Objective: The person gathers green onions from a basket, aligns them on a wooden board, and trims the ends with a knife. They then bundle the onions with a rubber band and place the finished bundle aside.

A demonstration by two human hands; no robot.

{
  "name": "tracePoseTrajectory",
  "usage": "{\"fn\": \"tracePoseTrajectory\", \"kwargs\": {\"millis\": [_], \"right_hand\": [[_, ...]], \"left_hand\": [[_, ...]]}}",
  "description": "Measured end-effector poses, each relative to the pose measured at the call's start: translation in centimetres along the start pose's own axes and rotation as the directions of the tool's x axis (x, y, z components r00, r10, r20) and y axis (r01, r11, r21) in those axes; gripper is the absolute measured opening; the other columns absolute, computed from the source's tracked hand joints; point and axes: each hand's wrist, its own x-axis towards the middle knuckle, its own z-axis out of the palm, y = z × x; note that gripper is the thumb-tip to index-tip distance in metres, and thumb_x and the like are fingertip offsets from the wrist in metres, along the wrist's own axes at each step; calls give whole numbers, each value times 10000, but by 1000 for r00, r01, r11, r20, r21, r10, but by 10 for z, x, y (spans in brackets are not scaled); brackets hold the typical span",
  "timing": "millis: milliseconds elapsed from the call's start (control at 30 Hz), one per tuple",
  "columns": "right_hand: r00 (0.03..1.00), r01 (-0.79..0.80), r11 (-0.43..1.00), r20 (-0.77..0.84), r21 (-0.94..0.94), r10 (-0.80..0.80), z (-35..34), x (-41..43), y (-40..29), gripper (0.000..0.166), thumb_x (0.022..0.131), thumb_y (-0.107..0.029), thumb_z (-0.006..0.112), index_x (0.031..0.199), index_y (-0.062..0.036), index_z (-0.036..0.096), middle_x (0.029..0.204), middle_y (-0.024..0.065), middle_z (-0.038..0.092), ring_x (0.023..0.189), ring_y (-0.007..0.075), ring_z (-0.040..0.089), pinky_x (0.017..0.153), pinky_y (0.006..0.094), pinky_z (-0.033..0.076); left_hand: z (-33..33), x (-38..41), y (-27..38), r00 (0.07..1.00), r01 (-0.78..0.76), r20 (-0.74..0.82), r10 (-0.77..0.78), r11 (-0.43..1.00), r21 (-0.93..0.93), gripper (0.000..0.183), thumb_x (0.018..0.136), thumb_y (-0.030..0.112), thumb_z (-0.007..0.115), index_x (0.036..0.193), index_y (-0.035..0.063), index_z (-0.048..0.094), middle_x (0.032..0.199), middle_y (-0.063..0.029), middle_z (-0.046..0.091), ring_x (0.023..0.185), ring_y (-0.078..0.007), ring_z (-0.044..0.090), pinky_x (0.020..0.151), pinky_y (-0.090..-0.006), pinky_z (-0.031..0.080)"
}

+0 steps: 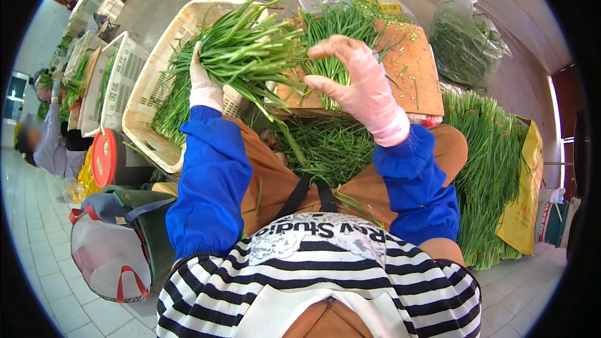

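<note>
My left hand (205, 85), in a pale thin glove, grips a loose bunch of green garlic chives (249, 49). The cut stalk ends of that bunch point right, towards my other hand. Fingers apart and curved, my gloved right hand (359, 82) hangs over the front of a wooden board (401, 56) and holds nothing that I can see. Behind it, a second pile of chives (335, 33) lies on the board with its stalk ends facing me. Under the held bunch stands a cream plastic crate (141, 98) containing more chives (171, 115).
Tied chive bundles (483, 164) are stacked at my right beside a yellow sack (521, 197). A clear bag of greens (465, 42) sits at the far right. Loose trimmings (324, 145) lie between my legs. Leftward are a red-lidded bucket (104, 157), a tote bag (110, 253) and another person (56, 141).
</note>
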Motion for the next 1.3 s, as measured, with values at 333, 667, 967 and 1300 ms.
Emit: {"fn": "tracePoseTrajectory", "kwargs": {"millis": [333,667,967,1300], "right_hand": [[994,-89,962,-33,260,101,58,8,12,348,667,-229,723,956,-42,668,1146,150,584,1150,347,471,971,437,373],[935,-353,934,-24,57,355,63,7,20,234,691,-180,683,859,-23,639,991,167,578,983,288,541,885,370,422],[900,-235,209,132,949,415,63,0,6,110,786,-45,609,891,-13,601,1153,54,547,1044,150,496,917,272,388],[889,-139,759,-258,636,379,39,6,14,116,816,-135,641,856,-26,639,835,69,653,827,188,610,832,335,459]], "left_hand": [[4,-3,-4,998,43,40,-45,997,60,421,836,369,588,1077,25,605,986,-142,661,811,-308,655,744,-431,558],[16,-17,-20,994,50,-101,-42,995,85,406,825,389,586,1068,67,622,1013,-91,666,872,-264,644,788,-418,526],[9,10,-25,989,126,90,-121,991,-48,365,840,323,575,1063,40,626,1010,-135,663,871,-299,642,819,-450,523],[-3,22,-15,982,118,-149,-115,993,15,369,867,320,500,1078,36,603,1070,-158,639,964,-347,598,891,-511,457]]}}
